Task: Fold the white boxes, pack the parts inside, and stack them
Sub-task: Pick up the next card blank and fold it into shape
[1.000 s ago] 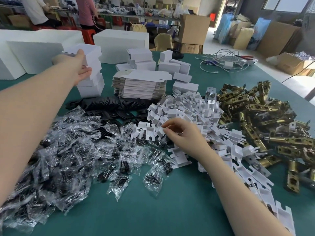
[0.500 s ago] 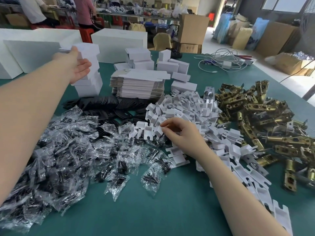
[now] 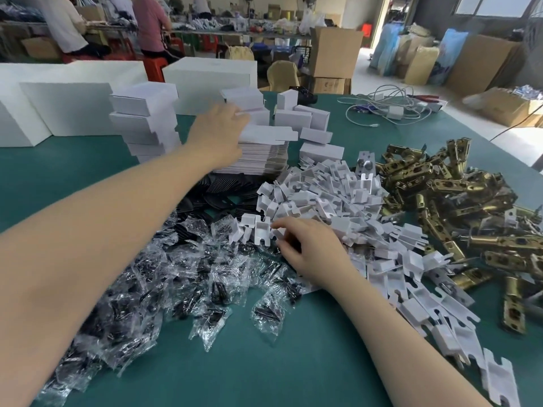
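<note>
The left hand [image 3: 219, 133] lay with straight fingers on the stack of flat white boxes [image 3: 264, 154] at the green worktop's [image 3: 293, 362] far middle. The right hand [image 3: 311, 251] pinched a white insert [image 3: 277, 232] at the near edge of the insert pile [image 3: 332, 198]

Matt white card forms the flat box blanks [image 3: 264, 151] and folded inserts [image 3: 323, 201]. The latches [image 3: 458, 201] are shiny brass-coloured metal; glossy, crinkled clear plastic bags [image 3: 164, 286] lie on the matt green surface [image 3: 264, 362].

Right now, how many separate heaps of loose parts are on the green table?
4: clear plastic bags front left, black flat plates behind them, white plastic brackets centre by the right hand, brass metal latches right. More may lie off-frame.
</note>
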The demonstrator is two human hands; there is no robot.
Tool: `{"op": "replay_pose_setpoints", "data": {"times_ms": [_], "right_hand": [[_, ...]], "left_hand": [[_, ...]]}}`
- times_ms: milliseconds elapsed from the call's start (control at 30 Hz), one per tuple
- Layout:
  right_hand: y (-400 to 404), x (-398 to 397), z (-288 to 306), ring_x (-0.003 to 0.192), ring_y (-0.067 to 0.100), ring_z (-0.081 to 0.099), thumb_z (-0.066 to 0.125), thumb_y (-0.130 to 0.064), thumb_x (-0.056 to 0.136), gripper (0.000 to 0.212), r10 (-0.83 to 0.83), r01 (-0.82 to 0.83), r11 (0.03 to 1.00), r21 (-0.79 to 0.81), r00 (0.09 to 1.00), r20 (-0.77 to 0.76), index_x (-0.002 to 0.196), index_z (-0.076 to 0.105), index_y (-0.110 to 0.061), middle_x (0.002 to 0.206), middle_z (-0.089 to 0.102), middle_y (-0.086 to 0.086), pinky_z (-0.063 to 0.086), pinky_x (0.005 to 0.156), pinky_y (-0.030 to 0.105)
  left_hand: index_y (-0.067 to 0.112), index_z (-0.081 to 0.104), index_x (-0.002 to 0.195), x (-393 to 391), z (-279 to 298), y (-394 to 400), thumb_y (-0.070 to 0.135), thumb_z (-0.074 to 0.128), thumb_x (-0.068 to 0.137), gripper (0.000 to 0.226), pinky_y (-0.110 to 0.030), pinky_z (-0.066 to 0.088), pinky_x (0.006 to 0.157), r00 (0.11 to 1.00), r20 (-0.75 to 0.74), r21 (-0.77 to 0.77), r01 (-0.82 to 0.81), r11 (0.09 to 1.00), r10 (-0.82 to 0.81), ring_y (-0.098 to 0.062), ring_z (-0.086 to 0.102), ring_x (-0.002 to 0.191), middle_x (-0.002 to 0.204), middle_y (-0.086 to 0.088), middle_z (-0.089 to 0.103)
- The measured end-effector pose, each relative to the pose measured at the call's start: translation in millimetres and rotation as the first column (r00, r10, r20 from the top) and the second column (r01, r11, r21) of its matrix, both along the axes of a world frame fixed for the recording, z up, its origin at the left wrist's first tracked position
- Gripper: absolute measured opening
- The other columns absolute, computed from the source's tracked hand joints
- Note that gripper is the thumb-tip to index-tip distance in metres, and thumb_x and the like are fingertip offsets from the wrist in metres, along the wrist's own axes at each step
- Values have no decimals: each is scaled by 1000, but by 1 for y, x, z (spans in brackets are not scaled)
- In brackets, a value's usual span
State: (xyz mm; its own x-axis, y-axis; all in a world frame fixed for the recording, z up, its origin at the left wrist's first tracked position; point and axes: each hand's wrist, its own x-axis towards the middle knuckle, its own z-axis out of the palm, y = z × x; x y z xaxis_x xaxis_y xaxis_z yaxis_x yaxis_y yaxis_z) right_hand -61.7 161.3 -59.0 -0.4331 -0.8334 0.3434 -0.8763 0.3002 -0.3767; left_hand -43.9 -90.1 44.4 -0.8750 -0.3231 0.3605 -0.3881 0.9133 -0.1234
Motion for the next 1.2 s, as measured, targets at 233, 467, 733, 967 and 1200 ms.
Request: {"op": "replay_pose_setpoints", "data": {"times_ms": [233, 467, 733, 967, 1200], "right_hand": [[0, 0, -2, 92, 18, 61, 57, -26, 95, 22, -12, 12, 1000, -23, 1000, 7, 116, 65, -25, 97, 69, -7, 48, 89, 39], [0, 1, -2, 93, 17, 61, 56, -27, 96, 21, -8, 8, 1000, -8, 1000, 12, 115, 66, -25, 98, 69, -7, 48, 90, 38], [4, 7, 15, 68, 0, 59, 57, -16, 99, 20, -79, 175, 890, -420, 969, 236, 115, 68, -19, 88, 69, -9, 48, 62, 16], [26, -2, 30, 75, -5, 58, 50, -13, 100, 17, -187, 414, 742, -528, 883, 430, 112, 51, -25, 95, 60, -16, 48, 62, 14], [50, 11, 3, 58, 2, 51, 45, -14, 103, 29, -332, 493, 713, -498, 864, 379, 130, 56, -20, 92, 65, -12, 39, 56, 17]], "left_hand": [[21, 54, 133, -10, -15, -3, 18, 46, 98, 36, -40, 32, 103, 996, 37, -44, -78, 996, 79, -35, 49, 122, 121, -14, 62], [12, 69, 112, -2, 5, 8, 21, 39, 104, 33, -34, 36, 69, 904, -422, 130, -17, 991, 71, -26, 55, 94, 109, -12, 66], [24, 53, 111, 20, 12, 102, 6, 47, 99, 22, -43, 54, 90, 663, -632, 736, 676, 43, 402, -15, 61, 100, 106, 7, 63], [18, 59, 110, 48, -56, 144, 5, 58, 97, 18, -31, 59, 65, 721, -439, 694, 651, -307, 535, -20, 70, 93, 109, -5, 70], [21, 59, 117, 62, -98, 154, 8, 62, 94, 27, -30, 59, 67, 771, -500, 693, 629, -351, 394, -13, 73, 94, 101, 9, 75]]}}
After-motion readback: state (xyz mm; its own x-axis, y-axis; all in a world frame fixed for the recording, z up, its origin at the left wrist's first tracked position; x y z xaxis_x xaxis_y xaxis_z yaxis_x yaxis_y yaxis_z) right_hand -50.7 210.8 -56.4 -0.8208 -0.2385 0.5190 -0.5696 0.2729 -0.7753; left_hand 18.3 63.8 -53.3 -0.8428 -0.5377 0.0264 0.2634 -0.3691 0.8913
